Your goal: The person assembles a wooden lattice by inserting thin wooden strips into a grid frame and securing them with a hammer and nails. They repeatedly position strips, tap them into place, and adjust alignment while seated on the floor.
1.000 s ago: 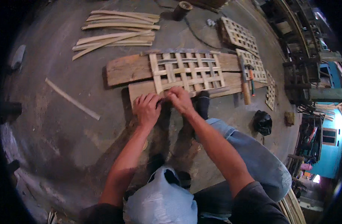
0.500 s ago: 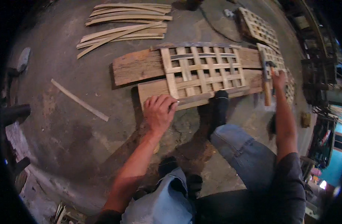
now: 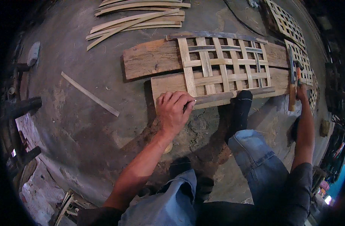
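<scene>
A grid panel of woven pale wooden strips (image 3: 217, 62) lies across two thick planks (image 3: 150, 62), with a darker strip (image 3: 217, 96) along its near edge. My left hand (image 3: 174, 111) is closed at the panel's near left corner, thumb and fingers pinching a small pale-tipped thing too small to name. At the right end of the planks my right hand (image 3: 302, 92) is wrapped round the orange handle of a hammer (image 3: 299, 71), its dark head pointing away from me. Just left of the hammer rests a long-bladed knife (image 3: 292, 98) with a wooden handle. My foot in a dark sock (image 3: 243, 103) presses on the panel's near edge.
Bundles of loose wooden strips (image 3: 142, 24) lie at the far left, and a single strip (image 3: 90, 94) lies on the concrete floor nearer me. More woven panels (image 3: 287, 24) are at the far right. A dark cord (image 3: 242, 19) runs along the floor behind the planks.
The whole view has shifted, so the scene sits farther right in the picture. Both hands keep nearly the same places beside the panel and at the hammer.
</scene>
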### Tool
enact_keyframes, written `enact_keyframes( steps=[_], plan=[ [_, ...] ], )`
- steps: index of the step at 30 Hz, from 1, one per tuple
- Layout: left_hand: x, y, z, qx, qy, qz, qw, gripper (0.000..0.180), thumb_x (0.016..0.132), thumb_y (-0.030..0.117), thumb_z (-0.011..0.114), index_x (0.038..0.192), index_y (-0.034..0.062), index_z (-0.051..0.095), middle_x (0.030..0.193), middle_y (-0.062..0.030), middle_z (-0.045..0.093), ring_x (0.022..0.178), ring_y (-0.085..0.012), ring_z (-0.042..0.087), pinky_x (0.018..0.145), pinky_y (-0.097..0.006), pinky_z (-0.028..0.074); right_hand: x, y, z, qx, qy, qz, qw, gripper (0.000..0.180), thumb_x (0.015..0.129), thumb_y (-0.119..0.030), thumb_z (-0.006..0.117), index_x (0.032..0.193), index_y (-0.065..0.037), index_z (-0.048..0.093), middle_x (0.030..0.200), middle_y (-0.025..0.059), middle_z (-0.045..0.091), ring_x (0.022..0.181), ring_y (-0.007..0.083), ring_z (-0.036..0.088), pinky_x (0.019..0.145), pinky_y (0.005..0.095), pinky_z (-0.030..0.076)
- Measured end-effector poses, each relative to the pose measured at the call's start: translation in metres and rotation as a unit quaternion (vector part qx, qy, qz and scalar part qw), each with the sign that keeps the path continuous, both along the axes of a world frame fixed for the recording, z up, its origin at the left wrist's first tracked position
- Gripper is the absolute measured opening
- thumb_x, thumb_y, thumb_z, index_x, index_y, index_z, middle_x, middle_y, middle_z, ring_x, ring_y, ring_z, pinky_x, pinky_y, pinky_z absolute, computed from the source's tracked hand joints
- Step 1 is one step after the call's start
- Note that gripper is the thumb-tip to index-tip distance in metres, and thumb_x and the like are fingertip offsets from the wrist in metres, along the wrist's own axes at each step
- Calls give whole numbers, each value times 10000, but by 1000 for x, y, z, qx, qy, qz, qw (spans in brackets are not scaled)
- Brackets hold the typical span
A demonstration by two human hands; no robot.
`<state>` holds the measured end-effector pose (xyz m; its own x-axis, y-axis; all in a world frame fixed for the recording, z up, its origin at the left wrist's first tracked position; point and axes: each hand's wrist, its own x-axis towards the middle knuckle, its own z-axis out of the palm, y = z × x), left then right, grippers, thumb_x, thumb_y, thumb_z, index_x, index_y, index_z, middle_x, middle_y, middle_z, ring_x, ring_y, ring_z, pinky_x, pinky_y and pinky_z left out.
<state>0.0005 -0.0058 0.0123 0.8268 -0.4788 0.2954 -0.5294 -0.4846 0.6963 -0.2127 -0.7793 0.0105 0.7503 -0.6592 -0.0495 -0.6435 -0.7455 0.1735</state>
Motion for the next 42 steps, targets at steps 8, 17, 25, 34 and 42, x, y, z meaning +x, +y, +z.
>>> enact_keyframes(
  steps=[8,17,25,34,42],
  plan=[
    [-1,5,6,6,5,7,1000,84,832,204,740,885,151,703,934,-1,669,891,-249,582,873,-395,393,76,173,75,337,-420,-201,818,319,998,-359,581,1049,-44,580,827,97,593,756,225,607,700,408,513],
    [-2,-3,-5,-2,-19,11,1000,105,818,228,745,870,162,681,929,13,642,928,-233,574,872,-406,398,204,489,143,534,-642,-72,546,286,1028,-338,535,1072,-57,560,794,79,590,648,194,572,594,373,512],
    [-1,6,-5,-17,-8,10,1000,136,802,234,756,861,149,668,945,10,641,942,-247,581,891,-414,407,89,664,85,457,-279,20,844,320,1068,-279,460,1278,-39,488,790,128,597,627,248,574,590,344,486],
    [-1,4,-6,-11,-5,17,1000,136,792,180,766,885,153,671,937,18,649,935,-237,586,881,-408,394,93,664,58,347,-278,62,894,167,1032,-172,527,1089,-20,488,832,276,615,765,498,616,598,515,464],
    [-1,5,-7,-16,-21,9,1000,143,791,170,769,900,149,679,942,17,653,921,-237,583,864,-394,392,96,667,59,358,-210,7,910,229,1006,-178,560,1164,-17,521,1026,265,678,937,481,643,739,538,526]
  ],
)
